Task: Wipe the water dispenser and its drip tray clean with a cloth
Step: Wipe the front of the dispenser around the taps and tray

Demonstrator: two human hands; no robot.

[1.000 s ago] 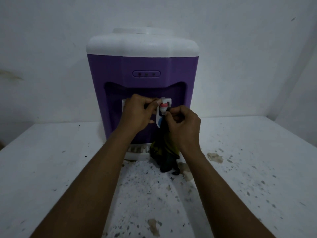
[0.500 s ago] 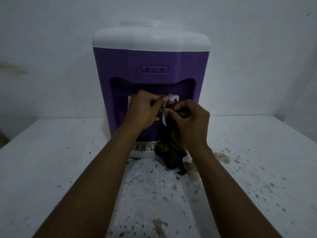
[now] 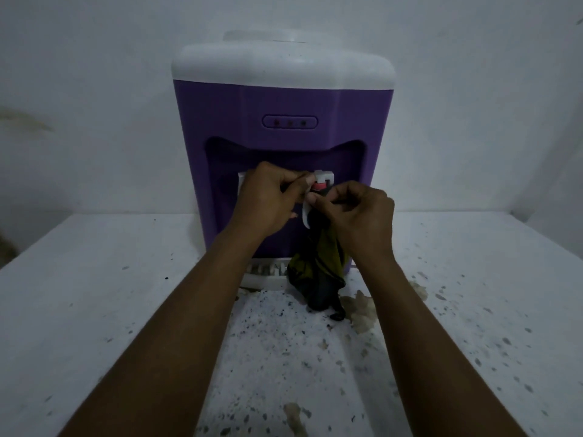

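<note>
Little has changed in 1 second — the left hand [image 3: 268,200] still pinches the red-topped tap [image 3: 322,179] on the purple dispenser [image 3: 284,99], and the right hand [image 3: 359,216] still grips the dark cloth [image 3: 318,272] against it. The drip tray [image 3: 262,277] below likely remains unwiped.

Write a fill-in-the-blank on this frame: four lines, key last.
1. The water dispenser has a ____ body under a white top.
2. Its indicator panel shows ____ small lights.
3. The right hand grips a dark ____ at the tap, which the left hand pinches from the other side.
4. That fabric hangs over the right end of the white ____ at the dispenser's base.
Missing words: purple; three; cloth; drip tray.
</note>
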